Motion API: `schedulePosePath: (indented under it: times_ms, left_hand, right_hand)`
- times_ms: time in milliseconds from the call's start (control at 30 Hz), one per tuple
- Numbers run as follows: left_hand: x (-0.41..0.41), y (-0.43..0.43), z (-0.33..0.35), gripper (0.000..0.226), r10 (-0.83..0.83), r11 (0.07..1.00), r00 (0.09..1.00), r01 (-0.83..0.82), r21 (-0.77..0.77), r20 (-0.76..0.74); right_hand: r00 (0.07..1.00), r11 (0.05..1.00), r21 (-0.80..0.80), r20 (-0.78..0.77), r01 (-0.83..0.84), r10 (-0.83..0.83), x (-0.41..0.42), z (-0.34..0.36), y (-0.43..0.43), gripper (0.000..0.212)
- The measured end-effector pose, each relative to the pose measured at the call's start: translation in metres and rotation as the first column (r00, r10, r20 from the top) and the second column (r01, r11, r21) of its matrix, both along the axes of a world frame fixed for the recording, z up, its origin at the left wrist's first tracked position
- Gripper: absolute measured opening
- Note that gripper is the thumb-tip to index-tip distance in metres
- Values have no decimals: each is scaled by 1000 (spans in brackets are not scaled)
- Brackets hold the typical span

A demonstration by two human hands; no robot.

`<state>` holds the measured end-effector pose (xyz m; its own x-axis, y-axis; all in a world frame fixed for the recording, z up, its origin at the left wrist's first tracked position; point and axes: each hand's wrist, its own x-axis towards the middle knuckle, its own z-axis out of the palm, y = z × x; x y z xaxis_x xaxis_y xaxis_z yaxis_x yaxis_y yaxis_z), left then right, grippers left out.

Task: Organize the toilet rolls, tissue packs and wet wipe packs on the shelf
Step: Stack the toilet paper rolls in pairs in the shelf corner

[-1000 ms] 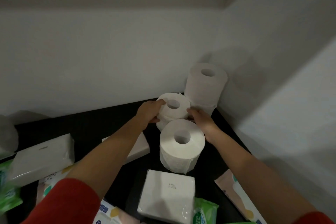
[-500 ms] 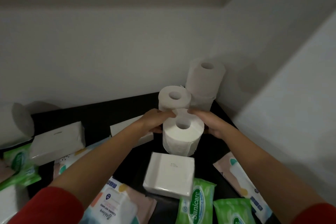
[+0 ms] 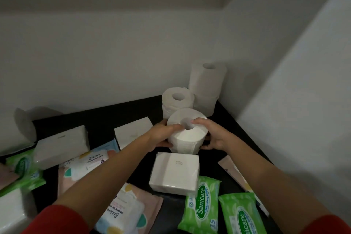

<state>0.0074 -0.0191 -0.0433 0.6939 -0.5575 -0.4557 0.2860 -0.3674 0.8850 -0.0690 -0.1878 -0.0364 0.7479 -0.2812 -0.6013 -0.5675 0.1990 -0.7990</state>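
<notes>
A white toilet roll stands on the black shelf, and both my hands hold it. My left hand grips its left side with the thumb on top. My right hand grips its right side, fingers over the top near the core hole. Just behind it stands another toilet roll. In the back right corner is a stack of two toilet rolls. A square white tissue pack lies in front of the held roll.
More tissue packs lie at left and behind my left arm. Green wet wipe packs lie at front right and far left. Pastel wet wipe packs lie at centre left. White walls close the back and right.
Both hands left the rear roll and took hold of the nearer roll. The view has tilted down, showing more packs at the front.
</notes>
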Motion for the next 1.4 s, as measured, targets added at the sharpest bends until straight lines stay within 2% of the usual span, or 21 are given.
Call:
schedulePosePath:
  times_ms: [133,233,367,467,533,633,700,767,867,1000,1167,1267,1400]
  left_hand:
    - [9,1,14,75,13,996,999,-10,-86,38]
    - [14,0,32,76,-11,995,993,21,-94,116]
    - [16,2,54,65,-58,995,971,74,-60,233]
    - [25,-1,70,67,-9,994,957,41,-103,289]
    - [31,-5,81,66,65,986,972,-28,-164,226]
    - [42,-11,92,64,165,959,982,-138,-247,94]
    - [49,-17,100,43,212,931,977,-191,-310,35]
    - [55,-22,105,31,261,899,964,-261,-352,-48]
    - [64,-30,104,15,295,885,949,-315,-343,-112]
    - [72,-42,99,13,299,902,949,-314,-296,-98]
    - [81,-53,93,26,304,918,949,-316,-241,-85]
    - [84,-56,90,37,319,917,945,-328,-226,-76]
    - [90,-54,84,55,330,922,941,-337,-188,-67]
  right_hand:
    - [993,1000,-8,111,-26,27,-1,13,-11,25]
    - [982,996,-75,182,-42,55,2,30,-18,20]
    - [971,987,-155,228,-33,68,10,54,-21,26]
    - [957,991,-130,289,8,30,22,72,-15,36]
    - [946,994,-110,323,25,12,31,81,-10,43]
    - [929,994,-103,370,39,2,47,93,-1,40]
    - [919,992,-104,393,69,-23,57,98,0,36]
    - [916,993,-54,393,106,-76,66,98,-1,32]
    - [916,989,-12,377,150,-135,72,90,-6,27]
    - [907,960,-61,347,274,-237,73,68,-10,25]
    - [896,927,-65,290,370,-338,66,38,-11,32]
    - [905,932,-20,246,361,-346,64,30,-9,34]
    - [914,942,6,242,334,-326,63,29,-5,27]
